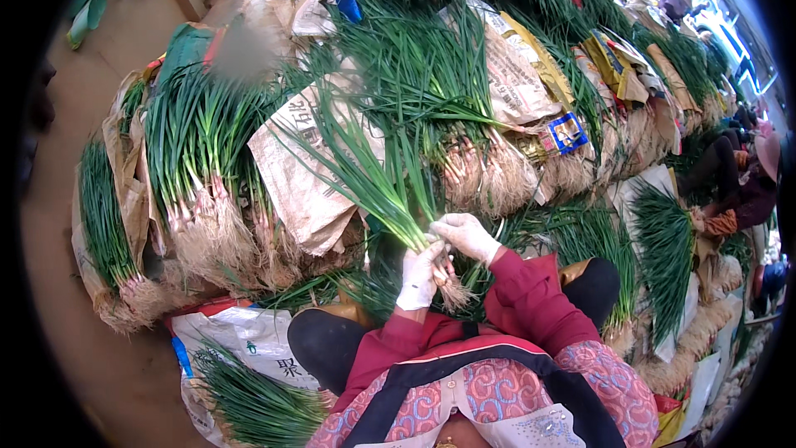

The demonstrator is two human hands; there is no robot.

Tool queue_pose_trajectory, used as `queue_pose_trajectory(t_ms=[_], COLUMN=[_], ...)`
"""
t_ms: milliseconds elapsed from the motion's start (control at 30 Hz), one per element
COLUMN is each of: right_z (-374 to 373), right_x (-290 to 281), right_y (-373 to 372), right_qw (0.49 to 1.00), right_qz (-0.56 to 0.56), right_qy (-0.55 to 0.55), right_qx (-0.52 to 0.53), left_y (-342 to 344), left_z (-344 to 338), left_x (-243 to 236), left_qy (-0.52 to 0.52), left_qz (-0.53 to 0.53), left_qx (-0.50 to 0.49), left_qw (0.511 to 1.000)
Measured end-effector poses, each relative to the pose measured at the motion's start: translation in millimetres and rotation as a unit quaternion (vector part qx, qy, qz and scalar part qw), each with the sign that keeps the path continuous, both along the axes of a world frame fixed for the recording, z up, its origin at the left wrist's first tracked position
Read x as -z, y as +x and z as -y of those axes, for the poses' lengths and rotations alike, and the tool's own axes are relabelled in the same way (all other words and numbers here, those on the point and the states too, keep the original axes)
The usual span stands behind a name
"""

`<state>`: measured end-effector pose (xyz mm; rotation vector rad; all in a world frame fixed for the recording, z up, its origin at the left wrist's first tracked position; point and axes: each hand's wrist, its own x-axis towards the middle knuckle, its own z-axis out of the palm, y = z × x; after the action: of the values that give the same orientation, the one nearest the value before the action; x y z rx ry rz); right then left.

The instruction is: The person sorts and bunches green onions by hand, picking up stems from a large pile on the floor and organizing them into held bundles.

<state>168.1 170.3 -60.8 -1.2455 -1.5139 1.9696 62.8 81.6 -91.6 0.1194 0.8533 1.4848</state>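
My left hand (419,275), in a white glove, is closed round a small bunch of green onions (377,195) just above its roots. The leaves fan up and to the left, while the pale roots hang below my fist. Close beside it, my right hand (467,235), also gloved in white, has its fingertips pinched at the edge of the same stalks. Behind the bunch lies a big pile of green onions (414,75), partly over a beige woven sack (307,158). Which stalk my right fingers grip is partly hidden.
More rooty bundles (207,174) lie at the left on sacks. A white sack (249,340) with green onions (257,390) spreads at the lower left. Another person (742,174) sits at the right, by a bundle (663,249). Stacked rows run toward the far right.
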Motion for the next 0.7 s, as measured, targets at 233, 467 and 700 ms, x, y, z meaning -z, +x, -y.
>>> queue_pose_trajectory(t_ms=[233,467,700], right_z=[23.4,-15.2,-171.8], right_x=[12.9,15.4,3.1], right_y=[-1.3,35.8,88.1], right_qw=[0.97,0.859,0.775], right_qz=[-0.105,0.348,0.403], right_qy=[-0.136,0.3,0.46], right_qx=[0.175,-0.225,0.16], left_y=[-7.9,-30.7,-27.0], left_z=[13.5,33.2,18.6], left_x=[-7.3,-48.4,-50.6], left_qy=[0.051,0.162,0.177], left_qz=[0.087,0.152,0.199], left_qx=[-0.001,-0.014,-0.029], left_qw=[0.995,0.975,0.963])
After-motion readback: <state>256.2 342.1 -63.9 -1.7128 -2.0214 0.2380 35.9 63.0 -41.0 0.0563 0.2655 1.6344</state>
